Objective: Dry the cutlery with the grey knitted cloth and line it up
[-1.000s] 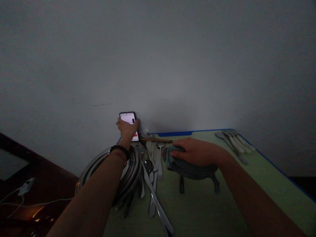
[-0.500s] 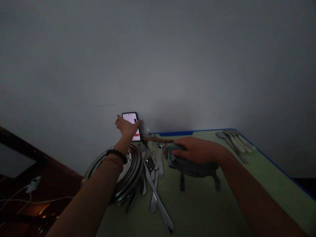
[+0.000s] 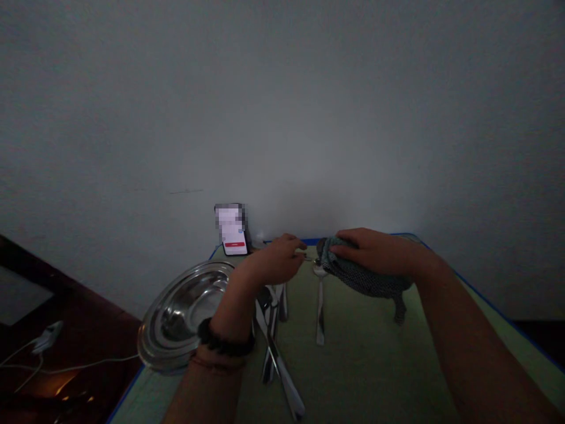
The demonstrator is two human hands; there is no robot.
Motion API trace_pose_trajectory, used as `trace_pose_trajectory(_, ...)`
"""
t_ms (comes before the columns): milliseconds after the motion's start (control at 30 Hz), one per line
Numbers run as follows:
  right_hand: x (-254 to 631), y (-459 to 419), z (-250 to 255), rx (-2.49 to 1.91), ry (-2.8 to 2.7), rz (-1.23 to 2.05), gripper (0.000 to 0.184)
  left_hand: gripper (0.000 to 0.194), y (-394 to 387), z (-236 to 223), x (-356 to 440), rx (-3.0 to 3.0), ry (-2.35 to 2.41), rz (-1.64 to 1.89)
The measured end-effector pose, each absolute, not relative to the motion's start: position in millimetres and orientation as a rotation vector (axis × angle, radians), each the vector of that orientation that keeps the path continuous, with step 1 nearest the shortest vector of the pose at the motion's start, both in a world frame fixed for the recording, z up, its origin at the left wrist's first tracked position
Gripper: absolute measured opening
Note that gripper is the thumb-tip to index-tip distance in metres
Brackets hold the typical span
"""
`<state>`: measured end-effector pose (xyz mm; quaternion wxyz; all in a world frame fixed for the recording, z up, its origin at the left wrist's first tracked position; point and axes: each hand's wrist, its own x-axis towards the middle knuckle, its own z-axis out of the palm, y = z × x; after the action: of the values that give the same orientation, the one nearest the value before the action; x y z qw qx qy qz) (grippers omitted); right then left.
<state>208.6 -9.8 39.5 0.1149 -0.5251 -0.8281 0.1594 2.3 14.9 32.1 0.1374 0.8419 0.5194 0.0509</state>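
My right hand (image 3: pixel 368 250) is closed on a dark checked cloth (image 3: pixel 366 278) above the back of the table, with a rounded dark end showing at the cloth's left side. Just below that end lies a metal spoon (image 3: pixel 320 306), its handle towards me. My left hand (image 3: pixel 280 259) hovers at the back edge, fingers partly bent and apart, pointing at the cloth. A thin piece by its fingertips is too blurred to name. Under my left wrist lies a pile of cutlery, with a long-handled metal piece (image 3: pixel 282 374) on top.
Stacked steel bowls (image 3: pixel 150 330) stand at the table's left edge. A lit phone (image 3: pixel 233 232) leans on the wall (image 3: pixel 309 118) behind the blue-edged green table (image 3: pixel 362 365). A white plug with a cable (image 3: pixel 48 337) lies at lower left.
My left hand has left the phone and come right, towards the cloth. The right hand and cloth have shifted slightly right and back, baring more of the spoon.
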Motion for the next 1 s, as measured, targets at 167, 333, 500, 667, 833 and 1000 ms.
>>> trace_pose_trajectory(167, 216, -10, 39, -1.615, -2.451, 0.471, 0.045, 0.064, 42, -27, 23, 2.136, 2.086, 0.193)
trace_pose_trajectory(333, 214, -8, 38, -1.591, -2.479, 0.488, 0.048, 0.068, 42, -70, 28, 2.048, 2.183, 0.155)
trace_pose_trajectory(500, 210, -8, 38, -1.557, -2.503, 0.508, 0.049, 0.067, 40, -75, 28, 2.102, 2.146, 0.147)
trace_pose_trajectory(667, 209, -8, 37, -1.552, -2.521, 0.501, 0.047, 0.073, 46, -77, 26, 2.091, 2.179, 0.166)
trace_pose_trajectory(833, 209, -7, 37, -1.585, -2.512, 0.507, 0.048, 0.074, 40, -77, 31, 2.126, 2.120, 0.141)
trace_pose_trajectory(1000, 210, -8, 37, -1.589, -2.527, 0.495, 0.050, 0.068, 25, -74, 36, 2.207, 1.958, 0.092)
